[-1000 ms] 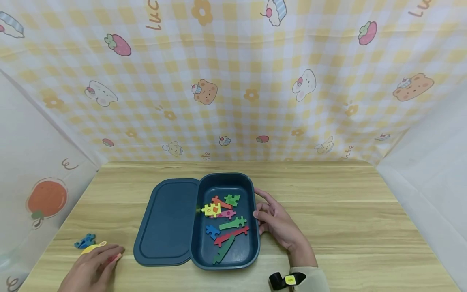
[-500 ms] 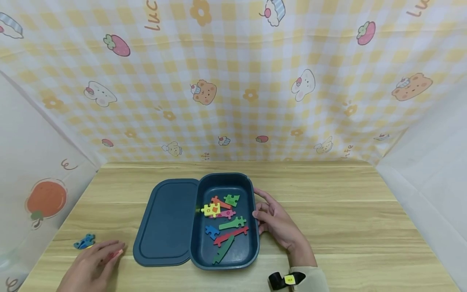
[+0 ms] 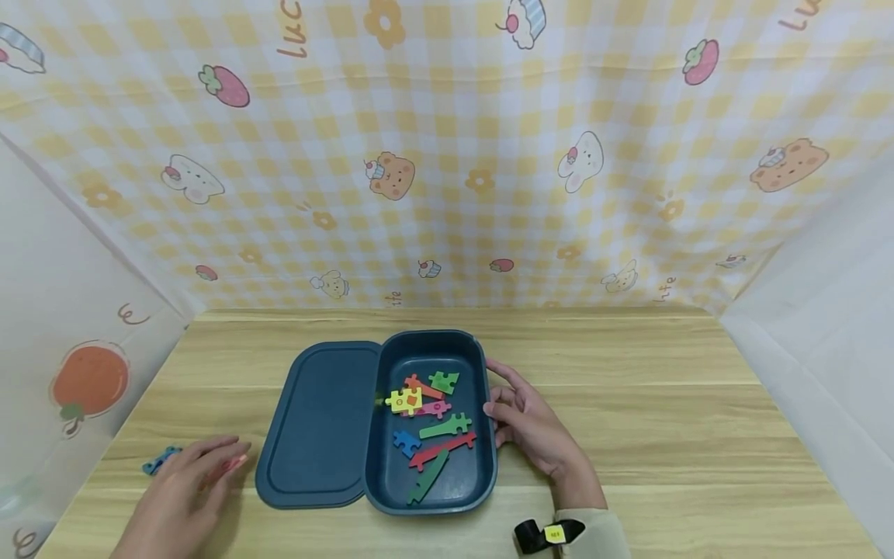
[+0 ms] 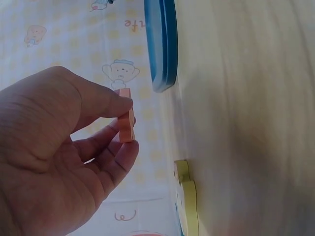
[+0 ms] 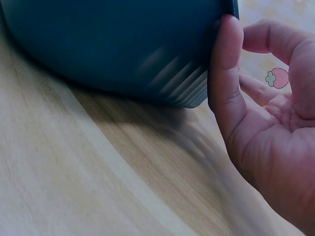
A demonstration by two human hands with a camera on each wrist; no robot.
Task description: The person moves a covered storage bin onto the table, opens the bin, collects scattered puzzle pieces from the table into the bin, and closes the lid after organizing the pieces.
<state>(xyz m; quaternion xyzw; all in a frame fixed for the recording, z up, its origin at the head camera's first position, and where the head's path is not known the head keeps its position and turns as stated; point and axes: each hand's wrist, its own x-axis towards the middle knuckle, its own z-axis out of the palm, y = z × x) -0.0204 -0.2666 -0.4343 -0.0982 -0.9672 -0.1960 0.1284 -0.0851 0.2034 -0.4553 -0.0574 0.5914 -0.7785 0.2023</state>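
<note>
My left hand (image 3: 183, 493) pinches a small pinkish-red puzzle piece (image 4: 126, 123) between thumb and fingertips, above the table just left of the lid. Beyond that hand lies a blue puzzle piece (image 3: 159, 460); a yellow piece (image 4: 187, 204) shows below it in the left wrist view, mostly hidden from the head view. My right hand (image 3: 538, 431) holds the right side of a dark blue box (image 3: 496, 466), thumb at the rim and fingers along the outer wall. Inside the box lie several puzzle pieces, among them a yellow one (image 3: 405, 401), a blue one (image 3: 407, 443) and a long dark green one (image 3: 428, 477).
The flat dark blue lid (image 3: 317, 427) lies on the wooden table (image 3: 663, 435), against the box's left side. A yellow checked cloth (image 3: 447, 194) hangs behind the table. White sheets stand at both sides. A black wrist strap (image 3: 552, 536) is on the right sleeve.
My left hand, with the pinkish-red puzzle piece, has lifted and shifted right towards the lid. The yellow piece beside it is now covered in the head view. My right hand and the box stay put.
</note>
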